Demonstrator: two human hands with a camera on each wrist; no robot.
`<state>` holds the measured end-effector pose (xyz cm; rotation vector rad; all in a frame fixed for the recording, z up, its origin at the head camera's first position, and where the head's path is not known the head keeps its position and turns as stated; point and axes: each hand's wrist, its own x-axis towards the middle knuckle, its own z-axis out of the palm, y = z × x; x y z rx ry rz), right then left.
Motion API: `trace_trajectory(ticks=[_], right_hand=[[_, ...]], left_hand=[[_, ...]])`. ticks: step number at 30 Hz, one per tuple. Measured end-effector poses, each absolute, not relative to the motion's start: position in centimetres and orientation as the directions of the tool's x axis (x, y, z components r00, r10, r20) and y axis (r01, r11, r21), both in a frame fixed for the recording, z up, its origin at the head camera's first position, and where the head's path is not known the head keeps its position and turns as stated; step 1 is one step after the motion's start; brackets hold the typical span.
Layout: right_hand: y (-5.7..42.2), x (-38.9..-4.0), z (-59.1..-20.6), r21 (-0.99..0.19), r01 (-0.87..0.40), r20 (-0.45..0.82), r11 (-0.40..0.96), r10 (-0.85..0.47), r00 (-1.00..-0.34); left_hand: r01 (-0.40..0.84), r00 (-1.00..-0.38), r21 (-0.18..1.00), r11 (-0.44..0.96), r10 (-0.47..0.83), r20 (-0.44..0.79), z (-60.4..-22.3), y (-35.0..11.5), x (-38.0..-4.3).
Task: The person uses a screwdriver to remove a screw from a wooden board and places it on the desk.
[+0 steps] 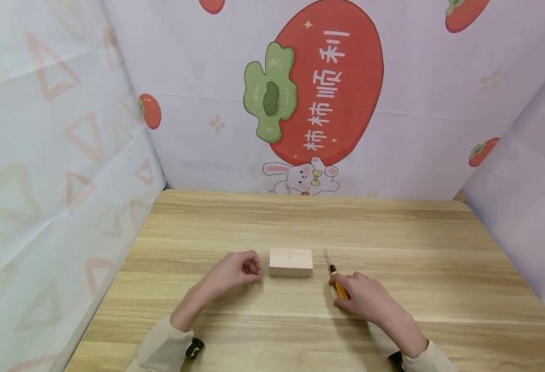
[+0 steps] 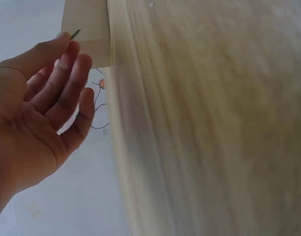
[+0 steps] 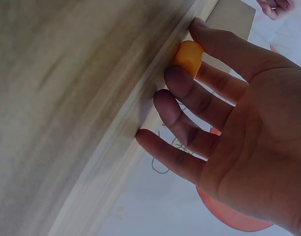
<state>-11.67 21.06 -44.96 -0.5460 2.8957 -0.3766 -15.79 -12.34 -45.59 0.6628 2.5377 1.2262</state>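
Between thumb and fingertips, my left hand point(image 1: 235, 271) pinches a small screw point(image 2: 76, 34), its threaded tip pointing away from the hand. Just to the right of that hand sits a pale wooden block point(image 1: 291, 271) with a small dark hole in its top face. On the block's other side, a screwdriver point(image 1: 340, 290) with an orange handle and a black collar lies along the table, its metal shaft pointing away from me. My right hand point(image 1: 365, 297) has its thumb and fingers around the handle. In the right wrist view, the orange handle end point(image 3: 189, 58) shows between them, and fingertips rest at the tabletop.
The wood-grain table point(image 1: 300, 222) reaches back to a printed cloth point(image 1: 198, 144) with a big red persimmon and a rabbit. Pale cloth walls point(image 1: 35, 206) stand along the left and right sides. Each sleeve has a black wrist device point(image 1: 194, 348) beside it.
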Motion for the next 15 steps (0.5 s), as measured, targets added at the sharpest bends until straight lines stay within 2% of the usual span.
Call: trace_trajectory(ticks=[4,15], right_hand=[[20.98,-11.72,-44.86,-0.285,-0.335,-0.12,0.898,-0.38,-0.917],[21.01,-11.6,-44.74,-0.282,-0.334,-0.129,0.899,-0.381,-0.916]], left_hand=[[0.282,-0.859,0.762,0.583,0.507,-0.07,-45.7,-12.38,-15.81],[0.276,-0.868,0.74,0.613,0.49,-0.083,-46.06,-12.38,-15.88]])
